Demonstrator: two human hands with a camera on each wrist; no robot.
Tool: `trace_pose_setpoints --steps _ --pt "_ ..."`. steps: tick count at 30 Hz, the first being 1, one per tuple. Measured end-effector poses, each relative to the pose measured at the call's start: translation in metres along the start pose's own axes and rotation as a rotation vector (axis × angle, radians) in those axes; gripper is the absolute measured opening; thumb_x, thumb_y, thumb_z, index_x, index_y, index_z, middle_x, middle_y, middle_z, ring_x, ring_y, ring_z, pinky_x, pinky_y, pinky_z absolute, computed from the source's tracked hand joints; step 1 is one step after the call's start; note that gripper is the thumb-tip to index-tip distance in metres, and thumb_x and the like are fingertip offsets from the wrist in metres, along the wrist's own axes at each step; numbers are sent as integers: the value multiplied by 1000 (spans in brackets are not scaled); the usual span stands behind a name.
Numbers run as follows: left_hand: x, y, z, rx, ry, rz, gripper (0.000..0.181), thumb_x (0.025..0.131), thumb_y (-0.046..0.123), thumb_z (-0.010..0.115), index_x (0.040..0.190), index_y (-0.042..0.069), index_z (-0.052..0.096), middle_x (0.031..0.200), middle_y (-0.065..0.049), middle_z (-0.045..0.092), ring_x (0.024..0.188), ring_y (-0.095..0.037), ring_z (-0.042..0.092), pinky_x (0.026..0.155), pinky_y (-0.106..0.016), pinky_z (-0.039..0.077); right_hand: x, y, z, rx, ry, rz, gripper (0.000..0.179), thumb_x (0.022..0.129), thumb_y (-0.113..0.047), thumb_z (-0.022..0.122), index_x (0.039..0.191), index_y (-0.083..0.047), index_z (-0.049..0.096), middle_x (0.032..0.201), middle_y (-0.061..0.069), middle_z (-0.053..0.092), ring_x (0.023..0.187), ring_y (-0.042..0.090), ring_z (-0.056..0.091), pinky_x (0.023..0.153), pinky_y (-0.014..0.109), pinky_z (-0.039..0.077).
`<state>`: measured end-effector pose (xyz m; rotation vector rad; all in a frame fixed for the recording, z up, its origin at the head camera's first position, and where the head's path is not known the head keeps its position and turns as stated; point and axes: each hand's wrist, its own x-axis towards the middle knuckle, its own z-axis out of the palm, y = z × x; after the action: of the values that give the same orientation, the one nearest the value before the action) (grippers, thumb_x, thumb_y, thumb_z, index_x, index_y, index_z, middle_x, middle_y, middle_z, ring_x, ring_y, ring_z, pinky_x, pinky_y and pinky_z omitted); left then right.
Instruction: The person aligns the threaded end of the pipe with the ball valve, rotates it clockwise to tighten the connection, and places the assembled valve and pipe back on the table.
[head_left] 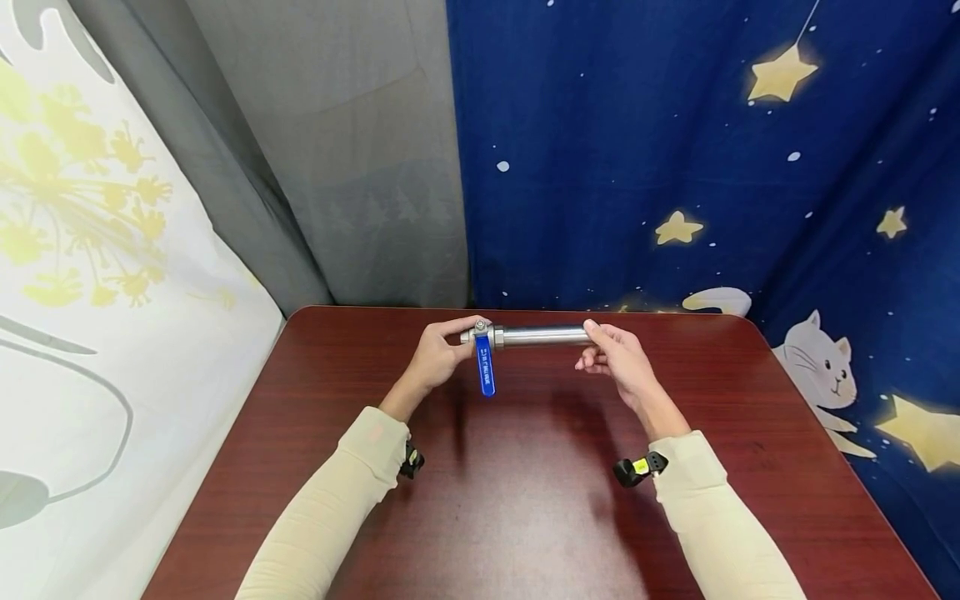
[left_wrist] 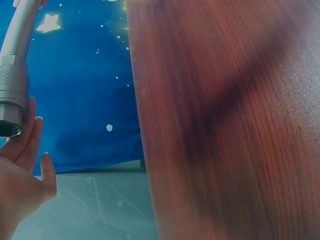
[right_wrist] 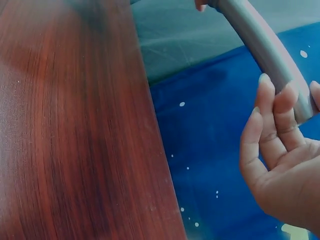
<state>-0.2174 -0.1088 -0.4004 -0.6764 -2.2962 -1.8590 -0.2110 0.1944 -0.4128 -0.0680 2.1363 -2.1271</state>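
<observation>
Both hands hold a ball valve (head_left: 482, 334) joined to a straight steel pipe (head_left: 543, 336), level above the far part of the table. A blue lever handle (head_left: 486, 367) hangs down from the valve toward me. My left hand (head_left: 437, 354) grips the valve end between thumb and fingers. At the pipe's right end, my right hand (head_left: 621, 357) pinches it with thumb and fingertips. In the left wrist view the valve body (left_wrist: 14, 82) shows cast lettering and an open threaded end. The right wrist view has the pipe (right_wrist: 267, 47) running up from the fingers (right_wrist: 268, 95).
The dark red wooden table (head_left: 495, 517) carries the shadows of both arms. Behind it hang a grey curtain (head_left: 352, 167) and a blue star-patterned curtain (head_left: 600, 167); a white patterned cloth (head_left: 112, 333) hangs at the left. Black wrist cameras (head_left: 640, 469) sit at both cuffs.
</observation>
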Motion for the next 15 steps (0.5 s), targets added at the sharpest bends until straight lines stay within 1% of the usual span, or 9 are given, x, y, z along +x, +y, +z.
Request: trace_pose_setpoints --steps 4,7,11,14,15 --pt "1 1 -1 -4 2 -26 35 79 -8 68 114 -4 69 112 -20 68 97 -12 59 92 -37 46 0 0 0 68 -41 0 28 96 -35 59 93 -8 55 62 1 58 62 14 63 64 28 55" --pt "2 1 -1 2 0 -39 36 78 -8 67 113 -4 70 111 -20 69 96 -11 58 91 -34 45 -1 2 -1 103 -75 2 22 97 -29 58 90 -8 53 61 2 55 60 14 62 62 28 55" --pt "1 -1 0 -9 -3 -54 35 79 -8 67 114 -4 69 111 -20 68 94 -9 58 88 -34 46 0 5 -2 79 -58 -5 30 98 -31 58 82 -7 48 59 2 54 58 13 62 61 28 55" --pt "1 -1 1 -2 -4 -62 35 79 -9 66 114 -4 69 111 -20 68 93 -10 58 84 -30 47 1 5 -2 58 -33 2 36 96 -35 60 82 -4 48 59 2 55 59 13 64 63 28 56" --pt "1 0 1 4 -6 -57 36 79 -9 66 114 -4 69 111 -20 68 93 -12 58 84 -30 47 1 5 -2 56 -30 6 36 96 -36 60 84 -4 48 59 1 56 60 14 65 64 28 56"
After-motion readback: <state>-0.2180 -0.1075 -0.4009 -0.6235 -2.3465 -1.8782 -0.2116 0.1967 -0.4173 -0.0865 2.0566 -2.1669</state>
